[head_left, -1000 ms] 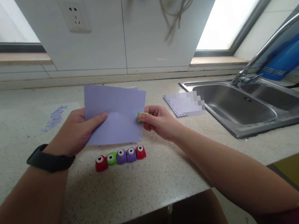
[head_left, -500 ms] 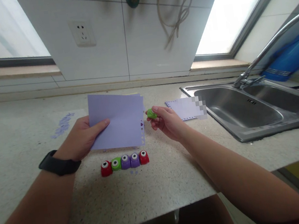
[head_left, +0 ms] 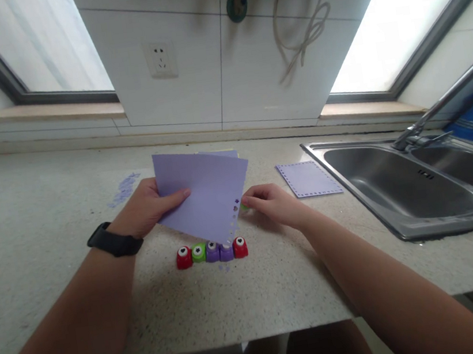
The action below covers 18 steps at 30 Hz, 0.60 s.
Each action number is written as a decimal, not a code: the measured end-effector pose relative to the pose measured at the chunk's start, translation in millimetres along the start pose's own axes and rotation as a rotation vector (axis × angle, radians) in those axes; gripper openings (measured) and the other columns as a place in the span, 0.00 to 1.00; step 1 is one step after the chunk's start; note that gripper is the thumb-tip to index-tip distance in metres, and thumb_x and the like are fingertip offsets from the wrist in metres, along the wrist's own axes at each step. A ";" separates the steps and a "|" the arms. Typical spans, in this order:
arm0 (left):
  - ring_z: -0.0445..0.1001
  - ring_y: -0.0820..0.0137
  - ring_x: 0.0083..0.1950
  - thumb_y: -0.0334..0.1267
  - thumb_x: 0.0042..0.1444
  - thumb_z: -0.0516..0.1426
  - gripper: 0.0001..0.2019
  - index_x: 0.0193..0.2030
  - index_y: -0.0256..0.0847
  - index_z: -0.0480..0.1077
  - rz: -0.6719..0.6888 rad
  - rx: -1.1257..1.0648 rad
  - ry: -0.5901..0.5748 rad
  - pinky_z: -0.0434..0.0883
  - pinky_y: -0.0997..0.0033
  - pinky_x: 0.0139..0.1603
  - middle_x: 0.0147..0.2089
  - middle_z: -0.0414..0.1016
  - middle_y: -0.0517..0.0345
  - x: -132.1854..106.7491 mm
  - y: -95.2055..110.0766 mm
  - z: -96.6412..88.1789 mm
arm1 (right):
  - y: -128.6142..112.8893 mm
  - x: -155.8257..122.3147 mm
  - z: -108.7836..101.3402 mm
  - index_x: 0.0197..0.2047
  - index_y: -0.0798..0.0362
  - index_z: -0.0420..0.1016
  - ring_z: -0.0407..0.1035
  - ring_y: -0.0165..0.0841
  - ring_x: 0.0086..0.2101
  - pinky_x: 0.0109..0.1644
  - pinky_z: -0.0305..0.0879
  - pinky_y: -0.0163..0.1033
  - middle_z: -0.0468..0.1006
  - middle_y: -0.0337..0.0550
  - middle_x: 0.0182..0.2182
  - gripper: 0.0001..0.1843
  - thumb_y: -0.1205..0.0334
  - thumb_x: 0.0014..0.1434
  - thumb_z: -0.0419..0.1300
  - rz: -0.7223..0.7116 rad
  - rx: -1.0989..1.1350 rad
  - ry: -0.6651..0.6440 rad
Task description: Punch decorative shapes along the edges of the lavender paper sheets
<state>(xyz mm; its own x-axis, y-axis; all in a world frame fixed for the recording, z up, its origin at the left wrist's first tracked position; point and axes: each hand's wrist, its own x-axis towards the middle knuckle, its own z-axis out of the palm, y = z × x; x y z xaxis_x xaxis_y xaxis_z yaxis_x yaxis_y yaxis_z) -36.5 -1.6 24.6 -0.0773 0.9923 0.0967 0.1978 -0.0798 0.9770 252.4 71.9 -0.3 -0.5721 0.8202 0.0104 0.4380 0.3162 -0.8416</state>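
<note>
My left hand [head_left: 148, 205] grips a purple sheet of paper [head_left: 203, 190] by its left side, thumb on top, and holds it tilted above the counter. Small shapes are punched along the sheet's right edge. Beside that edge my right hand [head_left: 270, 204] is closed on a small green craft punch [head_left: 244, 205], mostly hidden by the fingers. Below the sheet stands a row of several craft punches: a red one [head_left: 184, 257] at the left end, then a green one [head_left: 198, 253], purple ones [head_left: 212, 254], and a red one [head_left: 240, 248] at the right end.
A stack of purple paper with punched borders [head_left: 310, 179] lies right of my right hand, near the steel sink [head_left: 369, 229]. More paper [head_left: 229, 153] lies behind the held sheet. Purple paper scraps [head_left: 125, 190] are scattered on the counter at left.
The sheet has tilted, its right side turning clockwise. My right hand has brought the green punch down close to the sheet's right edge. The whole view has shifted a little.
</note>
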 end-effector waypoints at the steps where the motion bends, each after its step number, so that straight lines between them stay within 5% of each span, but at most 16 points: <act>1: 0.82 0.54 0.44 0.45 0.49 0.70 0.17 0.45 0.43 0.81 0.011 0.039 -0.009 0.79 0.52 0.48 0.45 0.86 0.51 0.3 1.0 -1.4 | 0.6 -0.2 0.2 0.35 0.51 0.81 0.61 0.31 0.27 0.30 0.55 0.39 0.73 0.40 0.26 0.20 0.43 0.63 0.60 -0.011 -0.037 -0.019; 6: 0.83 0.56 0.39 0.45 0.46 0.71 0.17 0.41 0.39 0.82 -0.015 0.154 -0.131 0.80 0.56 0.41 0.40 0.86 0.49 0.4 4.5 -8.8 | 0.1 -3.5 0.8 0.36 0.50 0.83 0.63 0.32 0.26 0.31 0.56 0.40 0.76 0.39 0.25 0.17 0.48 0.64 0.59 -0.090 -0.259 -0.057; 12: 0.82 0.59 0.34 0.45 0.45 0.72 0.14 0.37 0.42 0.83 -0.092 0.191 -0.324 0.78 0.63 0.32 0.37 0.86 0.51 -2.8 8.4 -12.0 | -4.7 -5.4 1.7 0.40 0.49 0.84 0.70 0.35 0.32 0.35 0.60 0.41 0.83 0.44 0.34 0.10 0.56 0.61 0.62 -0.072 -0.302 -0.119; 18: 0.82 0.59 0.33 0.46 0.45 0.71 0.14 0.36 0.40 0.84 -0.079 0.267 -0.439 0.77 0.65 0.31 0.36 0.86 0.50 -2.0 10.7 -9.8 | -4.7 -3.5 3.0 0.38 0.49 0.83 0.70 0.36 0.32 0.34 0.60 0.41 0.81 0.45 0.34 0.12 0.52 0.62 0.61 -0.082 -0.368 -0.071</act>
<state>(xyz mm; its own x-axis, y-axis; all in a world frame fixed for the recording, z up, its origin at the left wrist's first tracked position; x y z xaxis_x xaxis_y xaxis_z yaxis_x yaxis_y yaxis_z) -43.8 -5.4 36.8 0.3039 0.9451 -0.1202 0.4546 -0.0330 0.8901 250.2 66.2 2.0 -0.6562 0.7543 0.0210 0.6016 0.5398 -0.5889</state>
